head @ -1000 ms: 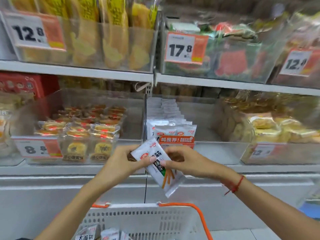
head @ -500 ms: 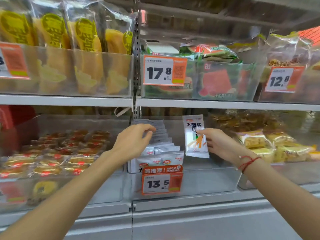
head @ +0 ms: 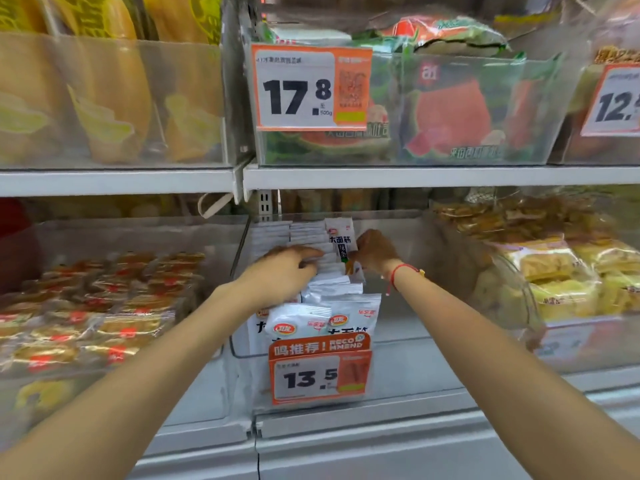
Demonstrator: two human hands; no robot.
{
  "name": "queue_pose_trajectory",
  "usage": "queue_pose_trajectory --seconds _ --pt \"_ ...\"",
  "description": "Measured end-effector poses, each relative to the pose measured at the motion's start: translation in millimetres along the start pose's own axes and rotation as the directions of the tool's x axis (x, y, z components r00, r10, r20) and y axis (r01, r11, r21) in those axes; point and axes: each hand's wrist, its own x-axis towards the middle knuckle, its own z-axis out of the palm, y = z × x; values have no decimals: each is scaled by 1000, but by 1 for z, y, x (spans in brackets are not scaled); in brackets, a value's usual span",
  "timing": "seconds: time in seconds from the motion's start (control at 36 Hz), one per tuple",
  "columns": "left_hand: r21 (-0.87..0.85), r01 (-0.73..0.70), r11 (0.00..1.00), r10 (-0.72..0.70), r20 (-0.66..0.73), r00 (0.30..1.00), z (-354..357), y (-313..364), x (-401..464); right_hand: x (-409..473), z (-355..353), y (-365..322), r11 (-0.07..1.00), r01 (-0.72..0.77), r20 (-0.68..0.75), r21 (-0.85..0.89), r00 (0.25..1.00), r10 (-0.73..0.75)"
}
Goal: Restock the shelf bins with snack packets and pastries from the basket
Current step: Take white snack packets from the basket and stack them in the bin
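Note:
A white snack packet (head: 341, 239) with black lettering stands upright at the right side of a row of like white packets (head: 332, 292) in a clear shelf bin (head: 412, 344). My right hand (head: 375, 252) pinches this packet from the right, deep inside the bin. My left hand (head: 287, 265) lies on the tops of the packed row, fingers stretched toward the held packet. The basket is out of view.
An orange 13.5 price tag (head: 318, 372) hangs on the bin's front. To the left a bin holds flat pastries (head: 97, 317); to the right one holds yellow pastry packs (head: 568, 271). The shelf above (head: 415, 176) carries a bin of watermelon-print packs (head: 450, 112) and yellow bags (head: 104, 81).
Both hands have risen from over the basket into the shelf bin. The right hand has carried the packet further back and left, against the row; the left hand has settled on the packets' tops.

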Motion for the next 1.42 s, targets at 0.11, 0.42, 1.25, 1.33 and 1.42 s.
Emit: queue_pose_trajectory --seconds 0.11,0.42,1.25,1.33,1.42 --pt "-64 10 998 -8 19 1000 0 -1 2 0 11 6 998 -1 -84 -62 996 -5" --pt "-101 11 995 -7 44 999 0 -1 3 8 13 11 997 -12 -214 71 976 27" --pt "-20 -54 998 49 -206 977 -47 22 -83 -131 -70 -41 939 152 -103 307 987 -126" --pt "-129 -87 988 38 -344 938 -51 23 -115 -172 -75 -60 905 243 -109 349 970 -218" --pt "-269 -113 957 -7 -409 912 -47 19 -146 -207 -66 -69 880 273 1 388 955 -296"
